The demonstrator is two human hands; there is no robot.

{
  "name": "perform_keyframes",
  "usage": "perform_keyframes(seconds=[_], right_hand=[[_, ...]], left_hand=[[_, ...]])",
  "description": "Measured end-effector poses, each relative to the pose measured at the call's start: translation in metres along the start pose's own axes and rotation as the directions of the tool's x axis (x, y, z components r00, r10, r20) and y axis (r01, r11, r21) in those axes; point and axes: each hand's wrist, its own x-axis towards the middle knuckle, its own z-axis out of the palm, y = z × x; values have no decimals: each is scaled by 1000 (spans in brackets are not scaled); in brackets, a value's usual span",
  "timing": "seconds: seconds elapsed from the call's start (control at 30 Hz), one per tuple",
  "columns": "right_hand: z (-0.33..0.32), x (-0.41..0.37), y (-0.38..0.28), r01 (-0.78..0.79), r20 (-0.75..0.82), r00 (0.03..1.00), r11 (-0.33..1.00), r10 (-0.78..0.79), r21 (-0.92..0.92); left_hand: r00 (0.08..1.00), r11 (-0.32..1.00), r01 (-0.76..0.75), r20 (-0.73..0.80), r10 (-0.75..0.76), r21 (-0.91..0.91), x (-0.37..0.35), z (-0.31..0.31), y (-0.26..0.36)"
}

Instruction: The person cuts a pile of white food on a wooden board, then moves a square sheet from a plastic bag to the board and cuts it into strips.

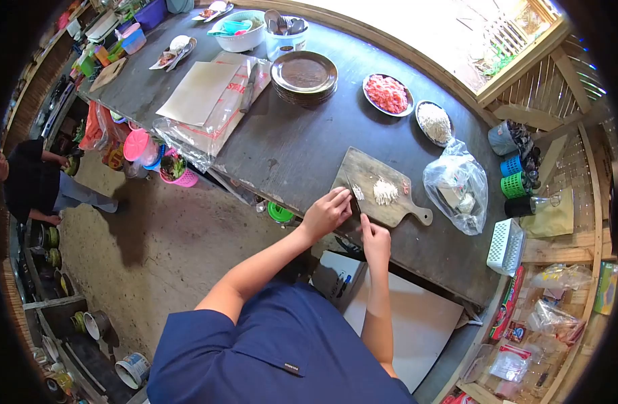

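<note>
The right hand (375, 242) seems closed round the handle of a knife (356, 202), while the left hand (328, 212) curls its fingers beside the blade, likely as a guide; whether they pinch anything, I cannot tell. The cutting board (363, 169) lies at the near edge of the desk (295, 168), probably for easy reach. Its pale shreds (385, 192) sit right of the blade, perhaps leaving cutting room. Beyond stands a bowl of white pieces (434, 123).

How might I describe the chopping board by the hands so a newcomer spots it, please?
Find the long dark table, then the left hand and right hand at its near edge. There lies the wooden chopping board, bearing white shreds; unlike the round dishes beyond, it has a short handle.
</note>
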Motion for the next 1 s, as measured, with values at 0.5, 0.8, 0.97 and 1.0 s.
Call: perform_keyframes(seconds=[0.5,0.8,0.97,1.0], right_hand=[[-17,-26,-7,-47,-24,999,997,45,-57],[0,-8,6,-19,-43,999,999,20,34],[-15,-26,-4,-69,-30,997,997,68,-37],[-12,-27,-7,-73,-49,996,995,70,-72]], left_hand=[[999,1000,2,-36,-2,-8,0,5,-1],[999,1000,9,-37,-9,-19,-2,7,-3],[999,1000,14,-48,-14,-6,-2,6,0],[999,1000,5,-45,-5,0,0,5,-2]])
